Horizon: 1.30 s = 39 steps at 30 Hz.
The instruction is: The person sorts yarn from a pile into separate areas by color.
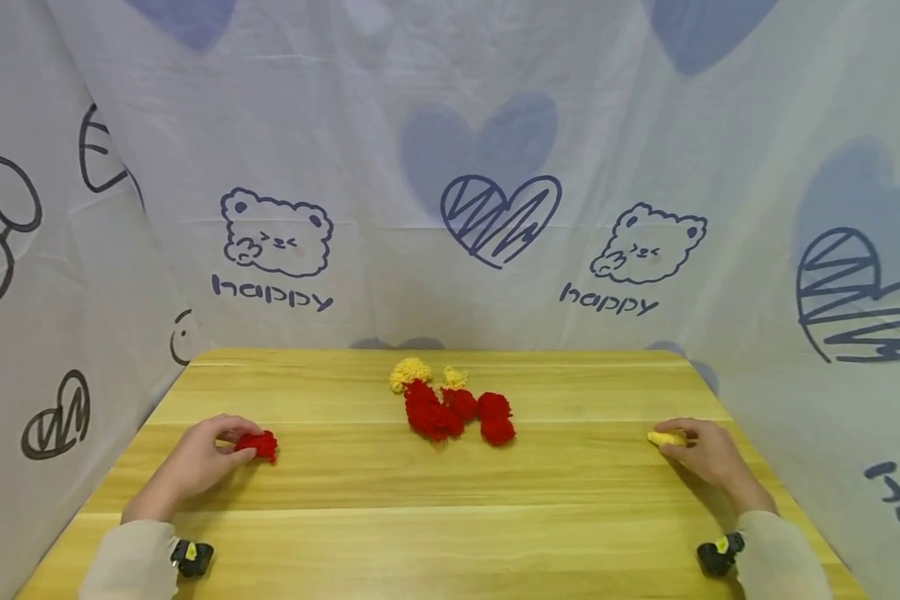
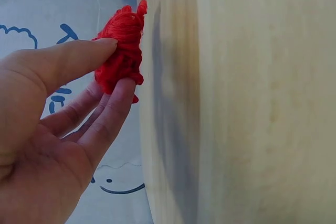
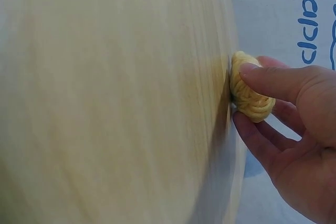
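At the left side of the table my left hand [image 1: 208,454] pinches a small red ball of yarn [image 2: 123,45] between thumb and fingers. Its strands are wound in a lumpy bundle, with a short end sticking up in the left wrist view. Over on the right side, my right hand [image 1: 703,450] holds a small yellow ball of yarn [image 3: 251,90], thumb on one face and fingers behind. In the right wrist view this yellow yarn sits right at the tabletop. Between the hands, farther back, lies a group of red yarn balls [image 1: 431,417] with two yellow ones [image 1: 411,374] behind them.
The wooden table [image 1: 450,533] reaches back to a white cloth [image 1: 390,275] printed with hearts and bears. The cloth also hangs along both sides. Two red yarn balls [image 1: 497,419] lie just right of the main group.
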Motion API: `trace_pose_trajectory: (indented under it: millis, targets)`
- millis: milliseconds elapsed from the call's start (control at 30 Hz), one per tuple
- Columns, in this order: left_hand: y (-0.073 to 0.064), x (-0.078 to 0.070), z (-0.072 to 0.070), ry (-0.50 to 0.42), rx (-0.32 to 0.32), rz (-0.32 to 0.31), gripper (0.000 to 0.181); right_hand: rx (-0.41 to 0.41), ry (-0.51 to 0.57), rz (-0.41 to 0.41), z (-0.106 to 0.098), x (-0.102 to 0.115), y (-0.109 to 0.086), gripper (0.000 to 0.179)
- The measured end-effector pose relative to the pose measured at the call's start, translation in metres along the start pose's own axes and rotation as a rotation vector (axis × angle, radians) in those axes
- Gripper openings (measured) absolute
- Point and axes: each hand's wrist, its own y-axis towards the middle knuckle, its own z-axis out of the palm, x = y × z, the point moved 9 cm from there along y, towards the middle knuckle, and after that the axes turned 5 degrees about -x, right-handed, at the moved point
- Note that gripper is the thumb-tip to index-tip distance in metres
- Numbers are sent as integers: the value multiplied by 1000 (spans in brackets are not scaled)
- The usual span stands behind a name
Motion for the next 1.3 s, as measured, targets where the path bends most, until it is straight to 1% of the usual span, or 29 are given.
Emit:
trace_pose_trajectory:
  millis: [300,533,800,967,1167,1300]
  targets:
    - [1,3,2,24,3,5,23,-3,14,12,0,0,-1,27]
    - [-4,8,-1,19,2,-12,23,0,29,2,2,0,0,28]
    - [-5,9,0,21,0,6,22,16,32,14,5,-5,-1,30]
    - [-6,12,-1,27,5,-10,22,18,29,21,6,-8,-1,31]
    - [-7,19,-6,37,11,-46,23,3,27,18,5,-6,-2,31]
    - [-8,23,-11,47,16,-51,23,-3,32,8,3,-4,-3,31]
